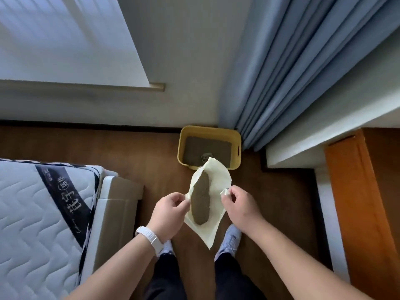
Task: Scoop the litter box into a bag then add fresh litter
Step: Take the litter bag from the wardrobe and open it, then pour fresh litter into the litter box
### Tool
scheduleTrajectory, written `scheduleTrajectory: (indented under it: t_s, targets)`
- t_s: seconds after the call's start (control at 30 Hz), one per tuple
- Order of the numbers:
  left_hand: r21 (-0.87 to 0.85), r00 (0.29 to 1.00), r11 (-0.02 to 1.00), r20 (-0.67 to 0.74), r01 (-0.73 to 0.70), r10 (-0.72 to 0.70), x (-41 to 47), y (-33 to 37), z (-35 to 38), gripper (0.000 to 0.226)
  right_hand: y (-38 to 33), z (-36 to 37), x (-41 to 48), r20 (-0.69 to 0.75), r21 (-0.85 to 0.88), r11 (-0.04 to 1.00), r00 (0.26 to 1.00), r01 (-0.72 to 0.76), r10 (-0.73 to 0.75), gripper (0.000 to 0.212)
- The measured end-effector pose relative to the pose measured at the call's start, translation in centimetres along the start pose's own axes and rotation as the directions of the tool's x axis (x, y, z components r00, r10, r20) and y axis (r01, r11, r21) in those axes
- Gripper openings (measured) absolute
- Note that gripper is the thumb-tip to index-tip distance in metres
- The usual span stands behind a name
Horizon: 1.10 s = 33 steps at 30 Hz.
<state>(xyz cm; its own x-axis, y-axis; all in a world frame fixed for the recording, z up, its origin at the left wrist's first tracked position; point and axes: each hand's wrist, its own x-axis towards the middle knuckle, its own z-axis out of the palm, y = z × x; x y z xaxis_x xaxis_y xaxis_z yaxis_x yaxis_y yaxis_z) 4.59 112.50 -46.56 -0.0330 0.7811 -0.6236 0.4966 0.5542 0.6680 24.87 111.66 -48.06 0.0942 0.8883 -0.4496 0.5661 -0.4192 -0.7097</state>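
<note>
- Person's standing over the brown wooden floor (pixel 151 152) with both forearms reaching forward and angled in toward each other, hands about level.
- Left hand (pixel 167 213): back of the hand facing up, thumb and forefinger pinching the left edge of a cream-white paper-looking bag (pixel 218 182), the other fingers curled under. There's a white strap watch (pixel 149 236) on that wrist.
- Right hand (pixel 239 207): pinching a bunched bit of the bag's right edge between thumb and fingertips, with the rest of the fingers tucked in.
- Between the two pinches the bag's mouth is pulled open, and you can see a long heap of grey-brown litter (pixel 201 202) inside. The bag's bottom corner hangs down between the pale blue sneakers (pixel 230 239).
- The yellow rectangular plastic litter box (pixel 181 146) sits on the floor just past the bag, tucked in the corner against the wall and touching the grey-blue curtain (pixel 303 72).
- It holds a flat layer of grey litter, with a small grey slotted scoop (pixel 205 158) lying near its front edge.
- A white quilted mattress (pixel 32 213) is off to the left.
</note>
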Motion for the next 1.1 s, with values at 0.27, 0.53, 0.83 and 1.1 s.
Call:
scheduleTrajectory:
  t_s: [0.27, 0.53, 0.83, 1.1]
  targets:
    - [0.033, 0.999, 0.999, 0.047, 0.018, -0.019, 8.2, -5.2, -0.9, 0.021, 1.7, 6.9, 6.3, -0.019, 0.059, 0.997, 0.998, -0.057, 0.059, 0.032]
    - [-0.124, 0.993, 0.992, -0.116, 0.025, -0.040, 16.7, -12.3, 3.3, 0.023, 8.5, 13.3, 15.5, 0.046, 0.084, 0.996, 0.999, 0.023, -0.027, 0.033]
    - [-0.183, 0.966, 0.971, -0.232, -0.155, 0.110, 26.9, -20.9, 9.1, 0.024, 17.0, 21.0, 24.2, 0.177, 0.048, 0.979, 0.963, 0.198, -0.203, 0.032]
    - [-0.363, 0.911, 0.847, -0.291, -0.389, 0.294, 33.8, -23.4, 12.8, 0.014, 22.3, 22.6, 28.6, 0.097, 0.178, 0.923, 0.928, 0.340, -0.360, 0.028]
